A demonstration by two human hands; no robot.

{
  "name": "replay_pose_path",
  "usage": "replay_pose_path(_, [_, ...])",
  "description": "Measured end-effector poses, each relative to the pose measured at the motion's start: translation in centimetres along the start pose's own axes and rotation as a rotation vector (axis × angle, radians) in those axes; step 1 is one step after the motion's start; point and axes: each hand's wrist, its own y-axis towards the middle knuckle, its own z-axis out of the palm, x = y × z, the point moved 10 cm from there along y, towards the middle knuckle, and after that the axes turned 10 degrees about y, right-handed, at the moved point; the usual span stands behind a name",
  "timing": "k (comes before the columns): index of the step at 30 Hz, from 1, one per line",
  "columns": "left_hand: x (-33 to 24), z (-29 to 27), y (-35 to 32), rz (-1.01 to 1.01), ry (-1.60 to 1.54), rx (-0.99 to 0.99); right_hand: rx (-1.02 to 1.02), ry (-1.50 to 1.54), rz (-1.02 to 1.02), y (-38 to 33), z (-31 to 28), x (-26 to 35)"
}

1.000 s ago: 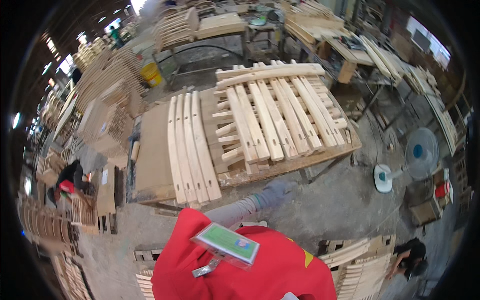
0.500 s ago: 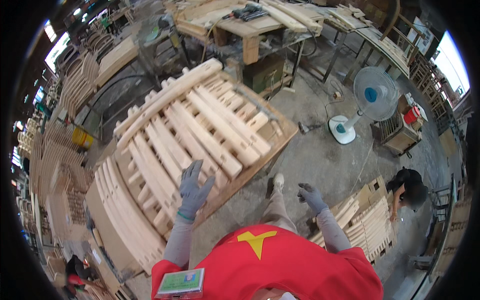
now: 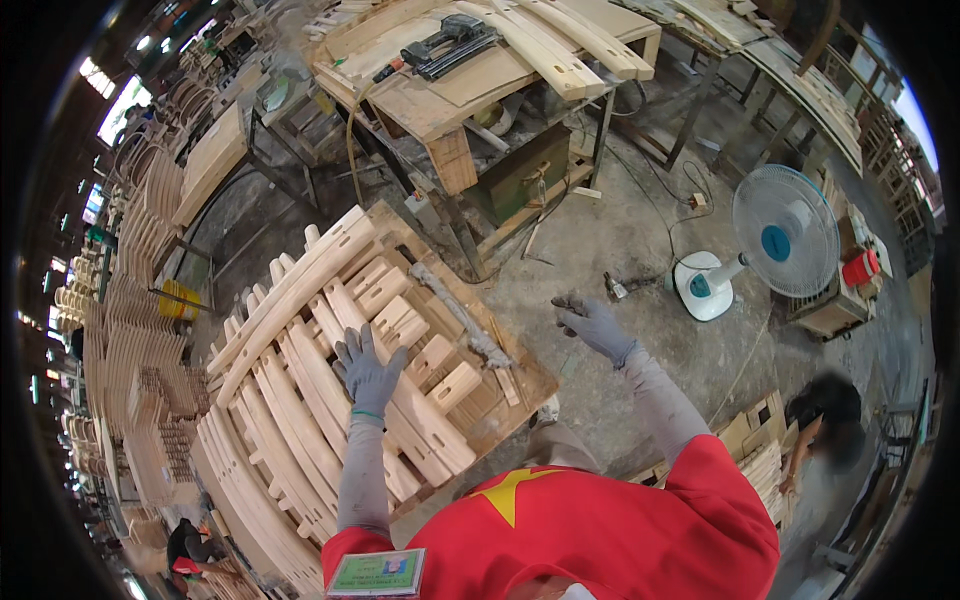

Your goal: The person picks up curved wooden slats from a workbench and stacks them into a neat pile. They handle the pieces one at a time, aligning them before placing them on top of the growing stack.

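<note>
My left hand, in a grey glove, is open with fingers spread. It lies over the long pale wooden slats of a layered stack and seems to touch them; contact under the palm is hidden. My right hand, also gloved in grey, hovers above the concrete floor right of the stack. Its fingers are loosely bent and apart, with nothing visible in them. Short slotted wood blocks show along the stack's right side. A thick rail lies across the far end of the slats.
Ahead stands a workbench bearing a nail gun and long boards. A white fan is on the floor at right, near a small tool and cables. A crouching person is at lower right, beside wooden parts.
The workbench appears closer and the view has shifted. My right hand has risen and reaches farther forward. My left hand remains over the slats, and more of the short blocks' side shows.
</note>
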Motion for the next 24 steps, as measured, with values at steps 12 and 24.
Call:
replay_pose_path(12, [-0.7, 0.1, 1.6, -0.083, 0.006, -0.087, -0.047, 0.235, -0.051, 17.5, -3.5, 6.3])
replay_pose_path(24, [0.1, -0.2, 1.4, -0.086, 0.019, -0.124, -0.008, 0.451, 0.211, 9.3, 5.6, -2.9])
